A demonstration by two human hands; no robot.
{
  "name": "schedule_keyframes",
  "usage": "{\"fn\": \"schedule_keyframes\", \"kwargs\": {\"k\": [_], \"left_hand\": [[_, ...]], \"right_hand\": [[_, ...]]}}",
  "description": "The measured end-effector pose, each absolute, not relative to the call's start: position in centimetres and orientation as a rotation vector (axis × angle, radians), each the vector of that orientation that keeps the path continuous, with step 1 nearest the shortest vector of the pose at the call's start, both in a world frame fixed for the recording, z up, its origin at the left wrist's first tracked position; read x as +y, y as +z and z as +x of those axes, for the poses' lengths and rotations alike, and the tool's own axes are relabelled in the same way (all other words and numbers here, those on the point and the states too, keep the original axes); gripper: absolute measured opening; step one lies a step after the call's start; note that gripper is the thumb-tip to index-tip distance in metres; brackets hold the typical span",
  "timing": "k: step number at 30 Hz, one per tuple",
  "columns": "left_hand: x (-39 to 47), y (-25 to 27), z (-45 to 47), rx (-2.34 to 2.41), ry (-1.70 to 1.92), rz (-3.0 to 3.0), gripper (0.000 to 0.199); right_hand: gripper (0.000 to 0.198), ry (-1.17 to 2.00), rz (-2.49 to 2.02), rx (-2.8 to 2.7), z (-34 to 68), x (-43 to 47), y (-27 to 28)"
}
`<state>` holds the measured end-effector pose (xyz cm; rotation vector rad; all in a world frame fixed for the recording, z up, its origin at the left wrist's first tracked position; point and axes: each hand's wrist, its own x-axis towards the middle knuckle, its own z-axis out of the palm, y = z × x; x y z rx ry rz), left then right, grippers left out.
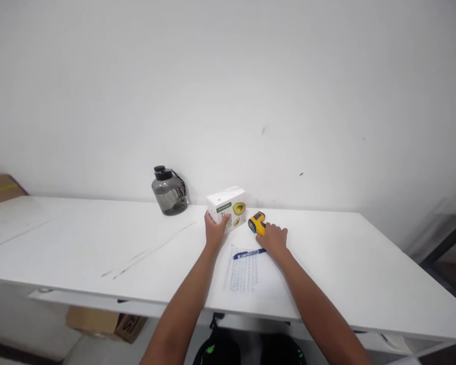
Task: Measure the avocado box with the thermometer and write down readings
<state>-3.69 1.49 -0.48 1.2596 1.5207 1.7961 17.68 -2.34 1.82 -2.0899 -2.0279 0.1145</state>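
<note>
My left hand [215, 230] is wrapped round the lower left side of a white box [217, 197] with avocado pictures and a green label on its front. The box stands tilted slightly on the white table. My right hand [275, 238] is closed on the handle of a yellow and black infrared thermometer [257, 221], just right of the box. Its small screen faces toward me. A blue pen [247, 254] lies below the hands on a sheet of handwritten paper [266, 284]; the pen's right end lies close to my right hand.
A grey see-through jug [169, 192] with a black lid and strap stands by the wall, left of the box. The white table [79, 243] runs along the wall. One cardboard box [2, 188] is at the far left, another [102, 322] below the table.
</note>
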Motion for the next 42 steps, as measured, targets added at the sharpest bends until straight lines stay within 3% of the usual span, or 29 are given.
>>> {"fn": "schedule_keyframes", "kwargs": {"k": [3,10,16,25,42], "left_hand": [[1.4,-0.9,-3.6,1.424,1.873,1.247,0.08],[0.6,-0.2,-3.1,1.37,1.876,1.158,0.072],[0.2,0.2,-3.0,1.246,1.958,0.966,0.056],[0.0,0.3,-2.3,1.017,1.915,0.989,0.064],[-0.9,0.4,-2.2,1.099,1.917,1.164,0.062]], "right_hand": [[0.039,0.12,-2.066,-1.996,17.7,-3.3,2.3],[0.039,0.478,-1.867,-1.639,18.8,-4.9,4.0],[0.04,0.432,-1.557,-1.552,18.7,-5.1,3.9],[0.043,0.455,-1.379,-1.66,18.5,-5.7,3.1],[0.041,0.333,-1.389,-1.81,18.0,-6.1,3.3]]}}
